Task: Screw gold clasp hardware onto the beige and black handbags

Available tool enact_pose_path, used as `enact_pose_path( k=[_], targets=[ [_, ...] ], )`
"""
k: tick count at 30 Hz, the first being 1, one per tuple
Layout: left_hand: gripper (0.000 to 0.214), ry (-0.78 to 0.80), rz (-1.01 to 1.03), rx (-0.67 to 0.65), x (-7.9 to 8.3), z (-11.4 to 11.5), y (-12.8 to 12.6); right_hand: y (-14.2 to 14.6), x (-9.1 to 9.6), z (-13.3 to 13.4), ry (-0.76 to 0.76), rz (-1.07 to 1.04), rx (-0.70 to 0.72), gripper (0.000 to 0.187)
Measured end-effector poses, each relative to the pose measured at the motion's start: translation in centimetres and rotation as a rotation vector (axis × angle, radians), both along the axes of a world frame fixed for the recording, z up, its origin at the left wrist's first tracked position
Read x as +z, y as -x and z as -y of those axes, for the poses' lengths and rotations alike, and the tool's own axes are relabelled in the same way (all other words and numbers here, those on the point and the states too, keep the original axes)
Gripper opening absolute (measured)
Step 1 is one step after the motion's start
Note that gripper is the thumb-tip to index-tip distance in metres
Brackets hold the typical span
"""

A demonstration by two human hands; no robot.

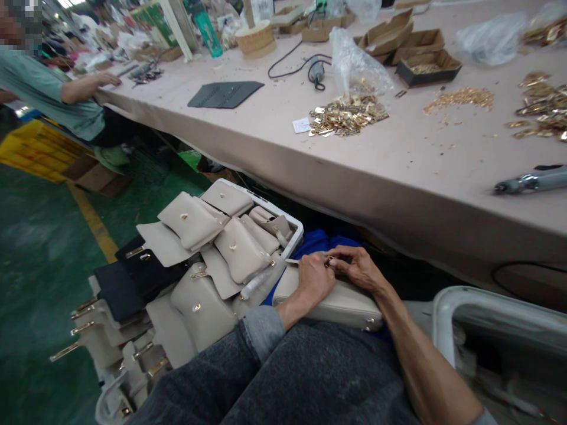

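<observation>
A pale surface (pixel 274 112) spans the frame's upper part. Stacked beige and black bags (pixel 241 254) crowd lower left. One beige bag (pixel 345 304) lies lower centre; the left hand (pixel 315 276) has its grip closed on its upper edge, the right hand (pixel 359 268) pinching a small metal piece (pixel 328 261) there.

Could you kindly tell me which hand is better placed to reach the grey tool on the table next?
Probably the right hand: it is nearer the grey tool, which lies on the table to the right of both hands. The left hand is farther away, at the beige bag.
</observation>
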State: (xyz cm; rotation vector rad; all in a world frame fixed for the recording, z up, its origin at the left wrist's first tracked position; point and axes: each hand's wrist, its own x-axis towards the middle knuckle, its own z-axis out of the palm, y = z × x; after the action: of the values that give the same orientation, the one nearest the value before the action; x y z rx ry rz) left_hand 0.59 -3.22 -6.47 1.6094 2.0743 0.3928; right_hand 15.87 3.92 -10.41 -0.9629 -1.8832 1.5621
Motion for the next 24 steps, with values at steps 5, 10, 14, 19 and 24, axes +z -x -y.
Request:
enact_pose_path(
  k=[5, 10, 14, 19, 24],
  targets=[
    [0.016, -0.022, 0.015, 0.004, -0.3, 0.3, 0.2, -0.2, -0.2, -0.9, 0.138, -0.071, 0.086, 0.031],
    [0.017, -0.014, 0.022, 0.016, -0.2, 0.3, 0.1, 0.2, 0.1, -1.7, 0.177, -0.05, 0.153, 0.032],
    [0.015, -0.006, 0.039, 0.054, -0.2, 0.2, 0.1, 0.4, 0.3, -1.9, 0.173, -0.027, 0.143, 0.032],
    [0.014, 0.159, 0.522, 0.097, -1.1, -0.9, 1.8, 0.1, 0.3, -2.5, 0.118, 0.004, 0.146, 0.029],
    [0.016, 0.396, 0.95, 0.063, -1.2, -1.6, 3.9, 0.2, 1.4, -2.5, 0.114, -0.017, 0.175, 0.029]
  ],
)
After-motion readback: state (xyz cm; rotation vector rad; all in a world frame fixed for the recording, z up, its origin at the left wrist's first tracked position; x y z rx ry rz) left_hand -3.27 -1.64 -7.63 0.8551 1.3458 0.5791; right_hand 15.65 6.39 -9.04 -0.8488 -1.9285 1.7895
